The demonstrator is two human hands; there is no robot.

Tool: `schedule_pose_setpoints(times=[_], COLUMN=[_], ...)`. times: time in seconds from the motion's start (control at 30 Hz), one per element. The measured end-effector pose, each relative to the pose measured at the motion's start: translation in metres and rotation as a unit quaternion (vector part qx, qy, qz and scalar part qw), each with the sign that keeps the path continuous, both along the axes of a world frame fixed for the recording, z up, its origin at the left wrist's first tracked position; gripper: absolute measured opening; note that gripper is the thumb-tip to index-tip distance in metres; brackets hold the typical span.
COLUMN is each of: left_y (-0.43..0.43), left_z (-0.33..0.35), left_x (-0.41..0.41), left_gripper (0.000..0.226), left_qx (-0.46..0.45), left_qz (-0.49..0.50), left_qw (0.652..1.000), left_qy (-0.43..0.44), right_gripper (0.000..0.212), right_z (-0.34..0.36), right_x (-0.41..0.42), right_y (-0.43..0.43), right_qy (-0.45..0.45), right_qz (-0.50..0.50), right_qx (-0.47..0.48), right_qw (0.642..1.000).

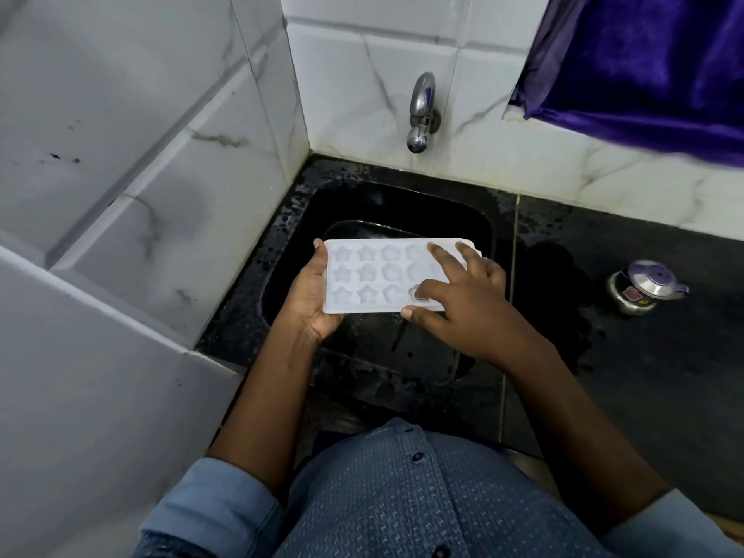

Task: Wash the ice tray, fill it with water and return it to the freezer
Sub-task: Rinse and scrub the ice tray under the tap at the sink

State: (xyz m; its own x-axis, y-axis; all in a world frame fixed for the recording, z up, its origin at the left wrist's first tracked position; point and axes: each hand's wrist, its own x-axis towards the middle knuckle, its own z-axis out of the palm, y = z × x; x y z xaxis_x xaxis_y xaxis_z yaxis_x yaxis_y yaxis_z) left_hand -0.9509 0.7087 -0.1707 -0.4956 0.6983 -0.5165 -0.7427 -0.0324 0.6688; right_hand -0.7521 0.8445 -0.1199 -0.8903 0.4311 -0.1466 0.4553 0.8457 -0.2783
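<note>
A white ice tray (372, 275) with star- and flower-shaped moulds is held level over the black sink (479, 235). My left hand (310, 300) grips its left end, thumb at the far corner and palm under the edge. My right hand (463, 300) lies on top of the tray's right part with fingers spread and straight, fingertips pressing into the moulds, thumb at the near edge. The steel tap (420, 114) on the tiled wall stands above the sink, and no water stream shows.
White marble-pattern tiles (141, 175) close in the left side and the back. A wet black counter (644, 336) extends to the right and bears a small steel pot with a purple-knobbed lid (644, 285). A purple curtain (644, 62) hangs at the upper right.
</note>
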Motion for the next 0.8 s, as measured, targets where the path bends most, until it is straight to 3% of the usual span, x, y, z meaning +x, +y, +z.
schedule_pose_setpoints(times=[0.23,0.37,0.57,0.8], left_y=[-0.0011,-0.0026,-0.0021,-0.0027], left_z=[0.0008,0.0005,0.0033,0.0019], left_x=[-0.0017,-0.0003,0.0017,0.0016], left_gripper=[0.074,0.075,0.072,0.074], left_qx=[-0.001,-0.001,-0.012,-0.014], left_qz=[0.010,0.010,0.015,0.019], left_qw=[1.000,1.000,1.000,1.000], left_qy=[0.000,-0.002,0.002,0.003], right_gripper=[0.075,0.057,0.078,0.069], right_z=[0.0015,0.0029,0.0006,0.0012], right_x=[-0.0012,-0.0021,-0.0006,0.0011], right_y=[-0.0023,-0.0036,-0.0034,-0.0025], right_qy=[0.008,0.004,0.011,0.021], right_qz=[-0.018,0.003,-0.013,-0.011], right_qx=[-0.009,-0.022,-0.017,-0.014], right_qw=[1.000,1.000,1.000,1.000])
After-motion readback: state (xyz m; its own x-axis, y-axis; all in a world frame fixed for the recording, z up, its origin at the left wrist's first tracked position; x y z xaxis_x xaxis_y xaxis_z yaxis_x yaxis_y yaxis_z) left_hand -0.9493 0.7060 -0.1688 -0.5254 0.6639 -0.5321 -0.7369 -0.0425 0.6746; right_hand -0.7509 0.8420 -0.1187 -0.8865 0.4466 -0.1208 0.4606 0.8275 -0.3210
